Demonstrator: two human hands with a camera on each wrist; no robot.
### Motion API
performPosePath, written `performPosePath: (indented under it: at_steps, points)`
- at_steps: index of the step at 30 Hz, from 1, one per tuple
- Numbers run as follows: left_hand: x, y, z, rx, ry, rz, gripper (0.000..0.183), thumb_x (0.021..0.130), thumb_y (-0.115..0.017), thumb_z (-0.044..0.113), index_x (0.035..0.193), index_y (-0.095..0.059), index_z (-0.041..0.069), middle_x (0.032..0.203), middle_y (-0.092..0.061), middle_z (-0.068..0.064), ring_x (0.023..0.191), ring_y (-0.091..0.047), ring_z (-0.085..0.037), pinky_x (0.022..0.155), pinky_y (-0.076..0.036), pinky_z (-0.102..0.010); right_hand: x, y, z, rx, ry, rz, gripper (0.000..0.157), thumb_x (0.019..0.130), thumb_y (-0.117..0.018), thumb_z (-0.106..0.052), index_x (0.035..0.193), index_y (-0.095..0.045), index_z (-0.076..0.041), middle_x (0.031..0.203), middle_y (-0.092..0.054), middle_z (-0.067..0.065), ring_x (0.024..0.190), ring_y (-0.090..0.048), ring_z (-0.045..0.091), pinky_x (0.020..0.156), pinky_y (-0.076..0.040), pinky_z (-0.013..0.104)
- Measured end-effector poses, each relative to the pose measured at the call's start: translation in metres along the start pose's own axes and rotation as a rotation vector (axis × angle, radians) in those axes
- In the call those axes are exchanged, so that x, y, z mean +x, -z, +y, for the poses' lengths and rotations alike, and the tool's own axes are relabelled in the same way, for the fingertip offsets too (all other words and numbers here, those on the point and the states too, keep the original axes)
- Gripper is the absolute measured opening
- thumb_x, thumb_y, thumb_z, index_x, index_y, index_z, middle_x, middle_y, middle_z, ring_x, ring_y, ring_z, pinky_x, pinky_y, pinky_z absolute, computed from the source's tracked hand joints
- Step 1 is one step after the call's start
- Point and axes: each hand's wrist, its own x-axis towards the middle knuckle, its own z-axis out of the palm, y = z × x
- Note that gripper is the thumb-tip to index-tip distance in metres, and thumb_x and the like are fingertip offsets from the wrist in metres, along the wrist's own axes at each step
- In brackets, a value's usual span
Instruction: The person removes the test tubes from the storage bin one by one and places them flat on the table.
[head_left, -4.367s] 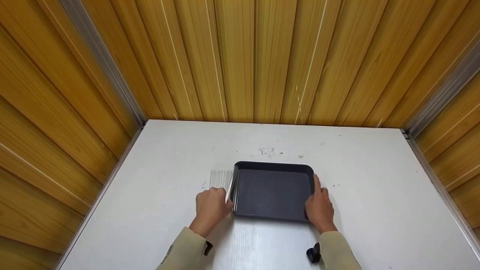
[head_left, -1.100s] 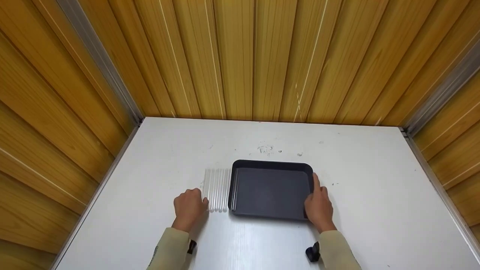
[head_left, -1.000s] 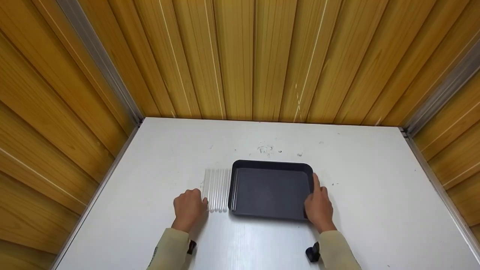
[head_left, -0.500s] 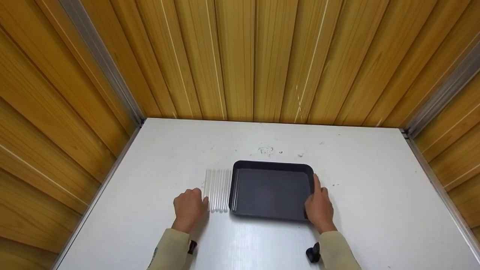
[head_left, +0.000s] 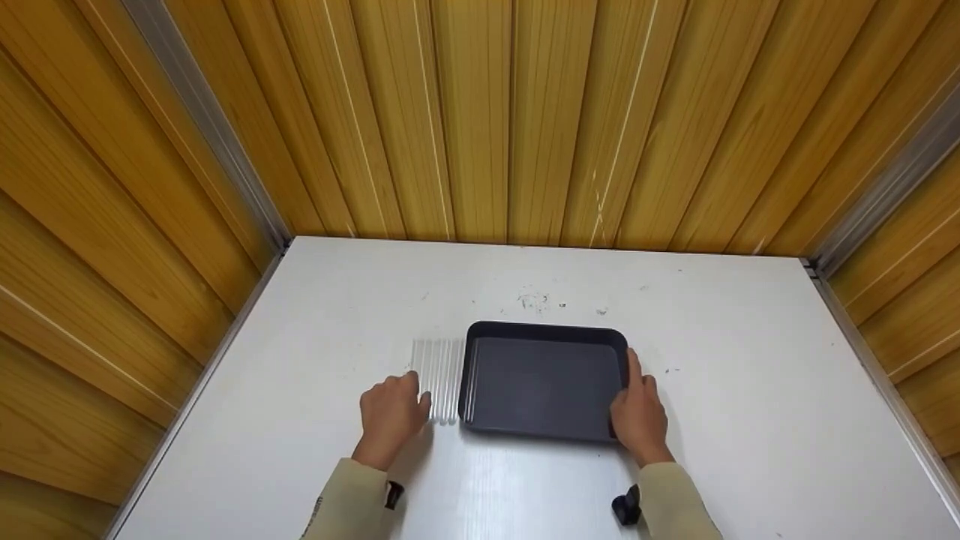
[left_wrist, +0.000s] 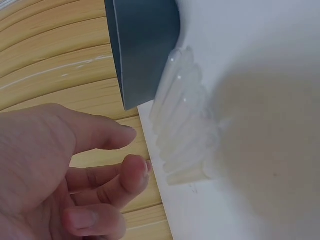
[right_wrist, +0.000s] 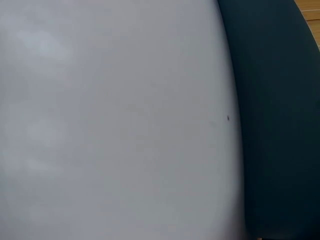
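A dark grey rectangular tray (head_left: 547, 386) lies on the white table. My right hand (head_left: 641, 416) holds its right rim, thumb on the inner side and fingers along the outside. Inside the tray, thin clear tubes (head_left: 472, 382) lie along the left wall. Several clear test tubes (head_left: 442, 379) with rounded ends lie side by side on the table, just left of the tray. My left hand (head_left: 394, 412) is over the left edge of this row. In the left wrist view, its thumb and fingers are loosely bent and apart, holding nothing, beside the tubes (left_wrist: 182, 110).
Yellow wood-look panels (head_left: 547, 120) wall in the table (head_left: 337, 300) at the back and sides. Grey metal strips (head_left: 217, 135) run up the corners. Dark scuff marks (head_left: 534, 301) show on the tabletop behind the tray.
Earlier, my left hand held a tube at the tray's left rim; it then moved left, empty, beside the row. In the last half second it has shifted slightly right, over the tubes. My right hand stays put.
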Motion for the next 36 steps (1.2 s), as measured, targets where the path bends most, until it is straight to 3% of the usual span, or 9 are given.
performPosePath:
  at_steps: [4,22,36]
  points:
    - [-0.001,0.002,0.006,-0.006,-0.023,0.018,0.021,0.081,-0.074,0.026,0.073,-0.064,0.010,0.063,-0.065,-0.007,0.047,-0.049,-0.017,0.043,-0.037,-0.034,0.001,0.000,0.001,0.002,-0.011,-0.014,0.067,0.092,-0.039,-0.001,0.154,-0.015,-0.013,0.113,-0.047,0.026,0.073,-0.053,0.028,0.055,-0.038,0.034]
    - [0.000,0.001,0.029,-0.057,-0.130,0.091,0.020,0.077,-0.074,0.022,0.067,-0.060,0.013,0.062,-0.065,-0.008,0.049,-0.058,-0.026,0.043,-0.039,-0.037,0.001,0.000,0.000,0.005,-0.003,-0.006,0.065,0.093,-0.038,0.000,0.154,-0.017,-0.012,0.110,-0.048,0.026,0.070,-0.053,0.027,0.055,-0.038,0.034]
    - [0.002,-0.004,0.045,-0.060,-0.147,0.022,0.018,0.078,-0.076,0.021,0.070,-0.064,0.011,0.064,-0.066,-0.007,0.053,-0.060,-0.025,0.045,-0.039,-0.036,0.001,-0.001,0.001,0.006,-0.026,-0.019,0.066,0.093,-0.039,-0.002,0.154,-0.016,-0.014,0.113,-0.048,0.026,0.074,-0.053,0.028,0.055,-0.038,0.034]
